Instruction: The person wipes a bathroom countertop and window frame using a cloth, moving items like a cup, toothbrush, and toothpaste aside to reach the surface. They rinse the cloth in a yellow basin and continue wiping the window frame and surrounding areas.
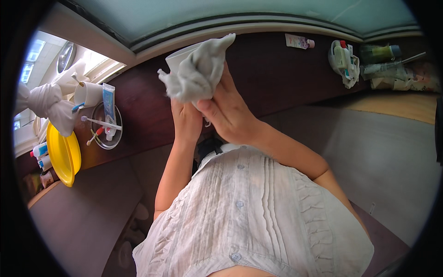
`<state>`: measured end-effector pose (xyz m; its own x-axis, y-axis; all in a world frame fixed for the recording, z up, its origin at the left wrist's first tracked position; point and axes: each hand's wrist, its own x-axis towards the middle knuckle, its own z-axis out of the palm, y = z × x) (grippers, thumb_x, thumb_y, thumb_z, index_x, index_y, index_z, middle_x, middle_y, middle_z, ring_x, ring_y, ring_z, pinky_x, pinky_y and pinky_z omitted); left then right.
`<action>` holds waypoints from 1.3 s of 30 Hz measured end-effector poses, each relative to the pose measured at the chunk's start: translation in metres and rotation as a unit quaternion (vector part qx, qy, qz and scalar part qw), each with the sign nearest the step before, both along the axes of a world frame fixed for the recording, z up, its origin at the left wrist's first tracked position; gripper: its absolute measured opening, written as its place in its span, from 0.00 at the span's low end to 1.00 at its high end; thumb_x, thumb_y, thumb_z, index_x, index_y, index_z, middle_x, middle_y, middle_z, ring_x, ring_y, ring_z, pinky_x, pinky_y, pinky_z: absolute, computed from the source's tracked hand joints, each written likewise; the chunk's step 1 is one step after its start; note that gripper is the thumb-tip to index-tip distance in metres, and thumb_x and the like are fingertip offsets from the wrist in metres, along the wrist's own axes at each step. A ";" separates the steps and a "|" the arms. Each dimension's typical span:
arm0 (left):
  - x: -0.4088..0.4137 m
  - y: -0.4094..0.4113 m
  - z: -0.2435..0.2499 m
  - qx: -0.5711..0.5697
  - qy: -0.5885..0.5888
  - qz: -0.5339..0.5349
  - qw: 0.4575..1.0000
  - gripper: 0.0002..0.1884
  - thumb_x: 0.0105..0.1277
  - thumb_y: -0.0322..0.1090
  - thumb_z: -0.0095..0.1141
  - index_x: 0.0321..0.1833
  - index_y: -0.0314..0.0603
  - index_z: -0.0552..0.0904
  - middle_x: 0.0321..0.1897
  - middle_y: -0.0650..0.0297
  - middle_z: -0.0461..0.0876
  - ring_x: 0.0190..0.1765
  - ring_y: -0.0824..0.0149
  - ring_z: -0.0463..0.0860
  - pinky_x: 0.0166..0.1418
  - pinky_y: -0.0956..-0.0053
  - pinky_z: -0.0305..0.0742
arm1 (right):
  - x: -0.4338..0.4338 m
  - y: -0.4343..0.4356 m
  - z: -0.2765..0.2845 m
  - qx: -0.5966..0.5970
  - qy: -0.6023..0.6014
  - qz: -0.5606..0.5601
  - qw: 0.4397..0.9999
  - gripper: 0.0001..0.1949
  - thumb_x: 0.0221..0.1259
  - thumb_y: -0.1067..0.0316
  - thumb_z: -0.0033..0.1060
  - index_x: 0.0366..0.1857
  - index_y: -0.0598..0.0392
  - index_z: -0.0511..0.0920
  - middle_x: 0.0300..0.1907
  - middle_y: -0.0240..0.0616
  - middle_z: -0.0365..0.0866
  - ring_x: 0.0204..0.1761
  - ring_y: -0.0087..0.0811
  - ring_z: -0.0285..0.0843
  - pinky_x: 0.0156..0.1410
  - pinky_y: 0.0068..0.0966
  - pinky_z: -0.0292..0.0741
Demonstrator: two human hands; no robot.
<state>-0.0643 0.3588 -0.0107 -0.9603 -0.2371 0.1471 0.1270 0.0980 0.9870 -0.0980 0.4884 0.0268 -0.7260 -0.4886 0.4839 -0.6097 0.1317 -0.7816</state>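
Observation:
A white cup (181,55) is held up over the dark wooden ledge, tilted, with a pale grey cloth (197,76) bunched around much of it. My right hand (230,112) presses the cloth against the cup from the right, thumb toward me. From below, my left hand (187,119) grips the cup; its fingers are mostly hidden behind the cloth. Only the cup's rim and upper wall show.
On the ledge (145,104) at left are a white cup (90,94) with toothbrushes, a clear bowl (119,133) holding toothpaste tubes and toothbrushes, and a yellow basin (64,155). A knotted curtain (48,100) hangs there. Right: a tube (298,41), a container of bottles (344,62).

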 end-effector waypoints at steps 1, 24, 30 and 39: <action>0.004 0.003 -0.005 0.046 -0.002 0.003 0.999 0.30 0.81 0.49 0.47 0.75 0.36 0.63 0.68 0.57 0.71 0.69 0.64 0.72 0.73 0.68 0.65 | 0.002 -0.002 0.004 0.060 0.078 -0.011 0.995 0.27 0.80 0.54 0.44 0.73 0.62 0.64 0.80 0.61 0.48 0.82 0.66 0.36 0.83 0.48 0.47; 0.019 -0.006 0.000 0.458 -0.147 -0.040 0.876 0.35 0.80 0.65 0.34 0.73 0.44 0.69 0.65 0.63 0.77 0.65 0.64 0.78 0.69 0.64 0.74 | -0.025 -0.003 -0.004 -0.255 -0.507 0.072 0.820 0.25 0.82 0.51 0.39 0.72 0.59 0.66 0.64 0.35 0.75 0.65 0.25 0.72 0.70 0.24 0.69; -0.004 -0.011 0.014 0.484 -0.076 0.059 0.870 0.35 0.78 0.65 0.39 0.71 0.41 0.70 0.63 0.59 0.78 0.64 0.60 0.78 0.69 0.64 0.74 | 0.006 -0.007 -0.008 -0.127 -0.387 0.096 0.908 0.25 0.80 0.52 0.48 0.73 0.54 0.67 0.74 0.45 0.64 0.73 0.39 0.67 0.75 0.31 0.64; 0.001 -0.033 -0.006 0.669 -0.111 -0.054 0.733 0.32 0.78 0.61 0.42 0.67 0.38 0.74 0.55 0.54 0.83 0.54 0.55 0.85 0.58 0.62 0.84 | 0.028 0.003 -0.021 0.060 0.083 0.023 0.994 0.18 0.65 0.72 0.64 0.58 0.61 0.79 0.73 0.53 0.63 0.75 0.57 0.63 0.75 0.43 0.70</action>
<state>-0.0635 0.3259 -0.0165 -0.9493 0.0529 -0.3099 -0.1159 -0.9752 0.1884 -0.0703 0.4916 0.0055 -0.6163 -0.5813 0.5312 -0.7366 0.1869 -0.6500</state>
